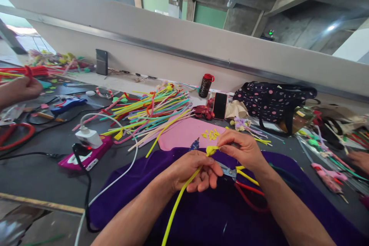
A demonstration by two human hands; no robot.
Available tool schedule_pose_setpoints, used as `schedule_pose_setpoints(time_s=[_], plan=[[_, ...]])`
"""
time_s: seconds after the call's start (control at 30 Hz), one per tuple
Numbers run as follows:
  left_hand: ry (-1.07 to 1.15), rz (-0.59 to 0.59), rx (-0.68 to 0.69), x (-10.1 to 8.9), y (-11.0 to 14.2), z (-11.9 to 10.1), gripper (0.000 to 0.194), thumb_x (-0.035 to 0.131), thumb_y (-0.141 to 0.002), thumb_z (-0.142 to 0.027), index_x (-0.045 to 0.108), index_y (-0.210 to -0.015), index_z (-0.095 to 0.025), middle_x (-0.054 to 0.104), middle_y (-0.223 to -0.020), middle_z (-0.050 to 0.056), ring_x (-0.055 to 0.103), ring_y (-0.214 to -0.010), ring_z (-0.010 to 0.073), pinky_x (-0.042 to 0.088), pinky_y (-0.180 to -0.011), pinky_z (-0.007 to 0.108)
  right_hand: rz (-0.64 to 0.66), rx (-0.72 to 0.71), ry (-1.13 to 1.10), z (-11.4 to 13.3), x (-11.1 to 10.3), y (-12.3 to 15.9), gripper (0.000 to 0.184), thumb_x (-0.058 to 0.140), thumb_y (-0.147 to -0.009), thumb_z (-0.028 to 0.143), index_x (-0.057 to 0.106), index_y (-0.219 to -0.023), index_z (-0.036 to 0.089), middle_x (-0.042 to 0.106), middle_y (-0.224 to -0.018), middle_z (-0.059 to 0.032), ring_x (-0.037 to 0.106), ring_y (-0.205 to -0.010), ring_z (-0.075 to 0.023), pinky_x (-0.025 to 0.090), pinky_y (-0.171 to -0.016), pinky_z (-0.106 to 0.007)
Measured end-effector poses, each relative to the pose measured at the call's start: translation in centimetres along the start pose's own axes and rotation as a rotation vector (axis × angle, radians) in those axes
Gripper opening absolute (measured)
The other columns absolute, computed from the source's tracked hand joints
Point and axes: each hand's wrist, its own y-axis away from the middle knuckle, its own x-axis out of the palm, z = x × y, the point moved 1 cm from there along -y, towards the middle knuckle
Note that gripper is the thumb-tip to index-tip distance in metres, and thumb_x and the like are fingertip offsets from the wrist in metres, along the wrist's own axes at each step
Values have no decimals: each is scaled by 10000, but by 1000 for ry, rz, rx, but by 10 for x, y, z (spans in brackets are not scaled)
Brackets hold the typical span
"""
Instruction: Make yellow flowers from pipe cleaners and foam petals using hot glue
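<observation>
My left hand (197, 171) is closed around a long yellow pipe cleaner (180, 203) that runs down toward the bottom edge. At the stem's upper end sits a small yellow bud (211, 150), just above my left fingertips. My right hand (240, 148) pinches a small yellow piece at the bud's right side. Below my hands, on the purple cloth (123, 184), lie scissors (230, 172) with red and yellow handles. A blue patterned tool with a pointed tip (195, 144) lies just beyond my left hand. Small yellow pieces (211, 135) are scattered on a pink board (175, 132).
A pile of coloured pipe cleaners (155, 107) lies beyond the board. A magenta power strip (86, 153) with cables stands left. Behind are a dark bottle (205, 85), a phone (220, 106) and a patterned bag (273, 102). Other people's hands (20, 92) show at both sides.
</observation>
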Motion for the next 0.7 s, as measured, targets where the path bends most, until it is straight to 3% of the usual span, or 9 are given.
schedule_pose_setpoints(time_s=[0.27, 0.5, 0.7], plan=[[-185, -43, -66, 5, -2, 2, 239, 450, -730, -205, 651, -702, -77, 613, -490, 42, 429, -268, 67, 212, -213, 150, 190, -62, 104, 10, -3, -1, 94, 568, -820, 239, 627, -776, 180, 614, -825, -42, 578, -788, -151, 459, -743, -290], [-318, -86, -87, 6, -4, 5, 245, 424, -718, -184, 652, -683, -100, 579, -452, 10, 389, -257, 56, 181, -233, 157, 292, -27, 183, 13, -11, 0, 105, 529, -842, 213, 603, -776, 180, 591, -894, -40, 560, -848, -151, 432, -802, -291], [-338, -83, -83, 7, -4, 5, 235, 436, -704, -202, 649, -690, -103, 576, -451, 4, 397, -260, 54, 187, -243, 158, 287, -63, 234, 11, -5, 0, 84, 553, -821, 205, 617, -770, 189, 588, -901, -41, 560, -845, -158, 449, -768, -291]])
